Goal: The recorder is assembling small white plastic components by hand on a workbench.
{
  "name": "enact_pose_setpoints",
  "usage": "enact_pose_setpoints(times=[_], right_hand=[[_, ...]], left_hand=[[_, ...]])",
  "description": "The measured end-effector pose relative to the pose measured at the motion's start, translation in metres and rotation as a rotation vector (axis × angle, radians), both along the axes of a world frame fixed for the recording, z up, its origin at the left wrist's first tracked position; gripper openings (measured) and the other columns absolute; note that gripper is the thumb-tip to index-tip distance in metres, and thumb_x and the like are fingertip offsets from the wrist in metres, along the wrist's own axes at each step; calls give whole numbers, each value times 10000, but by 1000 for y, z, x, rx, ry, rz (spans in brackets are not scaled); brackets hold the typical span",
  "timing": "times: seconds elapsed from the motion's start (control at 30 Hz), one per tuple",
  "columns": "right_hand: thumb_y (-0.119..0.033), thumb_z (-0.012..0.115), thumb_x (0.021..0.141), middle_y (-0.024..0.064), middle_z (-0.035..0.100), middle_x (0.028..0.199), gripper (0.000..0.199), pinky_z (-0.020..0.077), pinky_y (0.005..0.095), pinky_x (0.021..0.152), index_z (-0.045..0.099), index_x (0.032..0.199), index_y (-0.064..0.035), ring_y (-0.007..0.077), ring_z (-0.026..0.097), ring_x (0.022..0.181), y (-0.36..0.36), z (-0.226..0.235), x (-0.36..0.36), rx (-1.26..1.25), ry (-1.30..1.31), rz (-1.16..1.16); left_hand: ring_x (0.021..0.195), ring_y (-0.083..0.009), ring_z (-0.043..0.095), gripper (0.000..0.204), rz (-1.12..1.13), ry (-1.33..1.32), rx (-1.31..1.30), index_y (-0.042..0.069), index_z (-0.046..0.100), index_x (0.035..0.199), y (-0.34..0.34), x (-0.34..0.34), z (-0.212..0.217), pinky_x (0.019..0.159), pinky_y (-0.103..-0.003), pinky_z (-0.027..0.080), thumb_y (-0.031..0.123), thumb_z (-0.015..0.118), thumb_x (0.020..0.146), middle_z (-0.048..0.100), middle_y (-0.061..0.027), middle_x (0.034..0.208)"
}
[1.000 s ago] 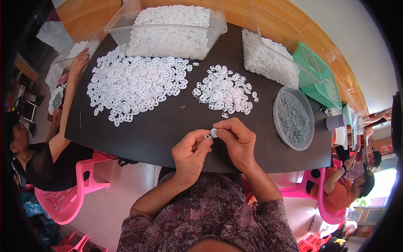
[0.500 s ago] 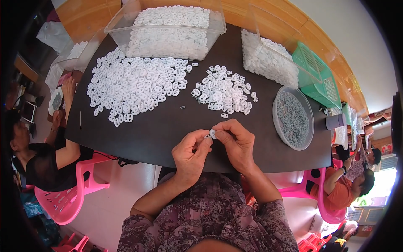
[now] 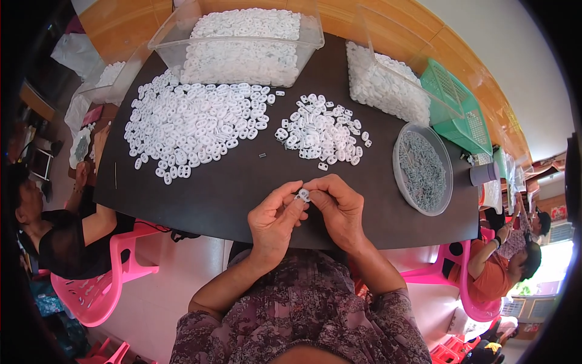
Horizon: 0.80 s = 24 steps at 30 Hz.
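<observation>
Pinching one small white ring (image 3: 304,195) between both hands (image 3: 308,213), we judge the work barely begun: a small pile (image 3: 321,128) and a big heap (image 3: 193,124) wait beyond them.

black table (image 3: 242,188), pink chairs (image 3: 103,285)

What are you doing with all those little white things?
Both hands, left hand and right hand, pinch one small white ring between their fingers above the near edge of the black table. Two piles of the same rings lie on it, a big pile and a small pile. A round tub of grey bits sits at the right.
</observation>
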State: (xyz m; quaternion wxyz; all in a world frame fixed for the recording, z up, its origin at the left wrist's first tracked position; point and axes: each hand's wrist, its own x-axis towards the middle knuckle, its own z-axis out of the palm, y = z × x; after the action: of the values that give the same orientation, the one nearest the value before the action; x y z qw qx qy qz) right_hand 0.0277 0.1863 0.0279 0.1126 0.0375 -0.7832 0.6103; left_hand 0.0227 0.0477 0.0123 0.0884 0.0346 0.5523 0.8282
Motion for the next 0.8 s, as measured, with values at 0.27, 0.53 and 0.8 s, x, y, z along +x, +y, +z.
enact_pose_setpoints(times=[0.27, 0.53, 0.8], right_hand=[[45, 585, 846, 57, 582, 841, 95, 472, 230, 642, 613, 928, 8, 98, 576, 713, -2, 0, 2, -132, -27, 0], [45, 691, 706, 59, 581, 867, 321, 467, 257, 600, 626, 1014, -14, 140, 550, 724, -7, 5, 6, 99, 108, -10], [58, 709, 653, 100, 625, 880, 352, 464, 309, 606, 624, 991, 5, 216, 554, 728, -8, 0, 3, 319, 362, -75]], left_hand=[[677, -109, 599, 255, -11, 6, 5, -29, 584, 1151, -1, 0, 1, 582, -222, 491, 32, 560, 905, 637, -77, 833], [706, -105, 590, 255, -19, -99, 179, -41, 595, 1135, -1, -7, 3, 656, -211, 479, 0, 574, 885, 660, -82, 900], [753, -90, 578, 245, -36, -52, 150, -30, 611, 1128, -5, -4, 1, 686, -205, 477, 30, 583, 892, 644, -70, 932]])
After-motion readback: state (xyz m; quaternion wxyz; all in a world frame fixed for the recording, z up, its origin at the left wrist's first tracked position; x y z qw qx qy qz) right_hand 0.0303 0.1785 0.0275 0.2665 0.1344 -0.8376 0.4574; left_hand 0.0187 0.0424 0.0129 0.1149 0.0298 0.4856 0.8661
